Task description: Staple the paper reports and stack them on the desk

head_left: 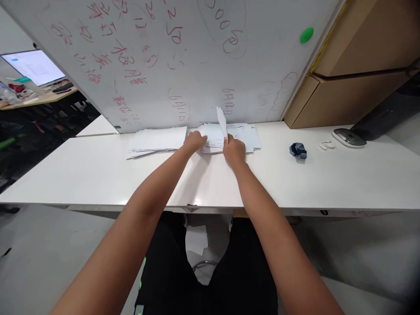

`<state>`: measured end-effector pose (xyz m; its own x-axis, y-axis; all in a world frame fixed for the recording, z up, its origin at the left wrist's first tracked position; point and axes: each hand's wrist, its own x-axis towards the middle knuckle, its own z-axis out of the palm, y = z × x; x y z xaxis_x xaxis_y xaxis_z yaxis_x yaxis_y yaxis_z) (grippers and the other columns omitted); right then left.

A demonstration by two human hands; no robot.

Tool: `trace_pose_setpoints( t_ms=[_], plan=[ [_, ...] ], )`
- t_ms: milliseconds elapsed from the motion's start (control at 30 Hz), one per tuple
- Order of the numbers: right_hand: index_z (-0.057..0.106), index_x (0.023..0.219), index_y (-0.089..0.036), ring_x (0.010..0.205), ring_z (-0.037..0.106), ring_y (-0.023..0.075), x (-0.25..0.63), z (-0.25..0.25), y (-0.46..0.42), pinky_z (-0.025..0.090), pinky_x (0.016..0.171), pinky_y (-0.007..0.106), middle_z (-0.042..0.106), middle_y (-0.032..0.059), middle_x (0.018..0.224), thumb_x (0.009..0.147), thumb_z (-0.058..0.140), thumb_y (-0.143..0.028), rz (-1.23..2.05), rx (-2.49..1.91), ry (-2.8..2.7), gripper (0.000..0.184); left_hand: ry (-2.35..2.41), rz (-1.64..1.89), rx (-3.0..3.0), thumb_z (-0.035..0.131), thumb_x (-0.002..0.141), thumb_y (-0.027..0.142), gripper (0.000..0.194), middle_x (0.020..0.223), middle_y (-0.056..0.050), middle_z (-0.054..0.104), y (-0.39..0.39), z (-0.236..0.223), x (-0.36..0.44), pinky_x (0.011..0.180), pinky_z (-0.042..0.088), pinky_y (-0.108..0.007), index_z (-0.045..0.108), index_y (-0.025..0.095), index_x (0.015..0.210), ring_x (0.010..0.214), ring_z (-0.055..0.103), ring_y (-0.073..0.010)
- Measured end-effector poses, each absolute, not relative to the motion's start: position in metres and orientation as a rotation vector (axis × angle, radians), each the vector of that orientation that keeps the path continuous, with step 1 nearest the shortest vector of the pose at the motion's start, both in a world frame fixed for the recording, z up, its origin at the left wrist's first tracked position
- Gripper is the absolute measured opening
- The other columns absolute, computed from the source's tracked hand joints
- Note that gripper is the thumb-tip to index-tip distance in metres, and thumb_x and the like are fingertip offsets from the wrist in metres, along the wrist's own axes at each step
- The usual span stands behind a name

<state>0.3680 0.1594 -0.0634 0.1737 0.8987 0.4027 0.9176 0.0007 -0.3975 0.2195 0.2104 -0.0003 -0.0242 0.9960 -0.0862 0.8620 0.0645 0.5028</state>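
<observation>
Two spread stacks of white paper lie on the white desk against the whiteboard. The left stack looks blank on top. On the right stack, some printing or writing shows. My right hand is closed on a folded or curled sheet of paper, which stands up from the right stack. Between the stacks, my left hand has its fingers curled at the left edge of the right stack, apparently pinching sheets there. Its fingertips are partly hidden.
A whiteboard with red writing and a green magnet stands behind the papers. Cardboard boxes, a mouse, white earbuds and a dark blue patterned bundle are on the right. Paper lies below the desk.
</observation>
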Motion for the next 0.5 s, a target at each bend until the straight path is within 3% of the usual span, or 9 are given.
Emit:
trace_pose_setpoints(
  t_ms=[100,267,367,500],
  plan=[
    [0.059,0.113,-0.015,0.084,0.063,0.0234,0.368,-0.063,0.160,0.035,0.077,0.032,0.071,0.0114,0.088,0.098,0.028,-0.028,-0.056,-1.884,-1.727,0.036,2.001,0.267,1.912,0.055,0.083,0.042,0.030,0.102,-0.015,0.066,0.210,-0.012,0.216,0.074,0.044,-0.034,0.063,0.016,0.093,0.093,0.062,-0.0286],
    [0.058,0.111,-0.014,0.086,0.062,0.0231,0.367,-0.062,0.159,0.034,0.078,0.032,0.071,0.0125,0.091,0.099,0.028,-0.028,-0.058,-1.894,-1.740,0.035,2.075,0.313,2.057,0.048,0.086,0.040,0.027,0.105,-0.013,0.065,0.198,-0.011,0.223,0.081,0.043,-0.037,0.064,0.019,0.090,0.097,0.061,-0.0275],
    [0.058,0.111,-0.014,0.087,0.062,0.0236,0.366,-0.061,0.158,0.035,0.079,0.033,0.070,0.0131,0.092,0.099,0.028,-0.029,-0.051,-1.894,-1.739,0.035,2.046,0.455,2.119,0.047,0.086,0.035,0.023,0.105,-0.010,0.064,0.193,-0.004,0.230,0.085,0.041,-0.039,0.063,0.020,0.084,0.098,0.060,-0.0264],
    [0.058,0.115,-0.015,0.089,0.063,0.0245,0.367,-0.059,0.155,0.036,0.081,0.033,0.071,0.0127,0.094,0.099,0.027,-0.029,-0.016,-1.870,-1.738,0.038,1.807,0.728,1.909,0.055,0.079,0.027,0.012,0.086,-0.007,0.065,0.195,0.004,0.236,0.081,0.043,-0.036,0.058,0.018,0.072,0.091,0.060,-0.0231]
  ],
)
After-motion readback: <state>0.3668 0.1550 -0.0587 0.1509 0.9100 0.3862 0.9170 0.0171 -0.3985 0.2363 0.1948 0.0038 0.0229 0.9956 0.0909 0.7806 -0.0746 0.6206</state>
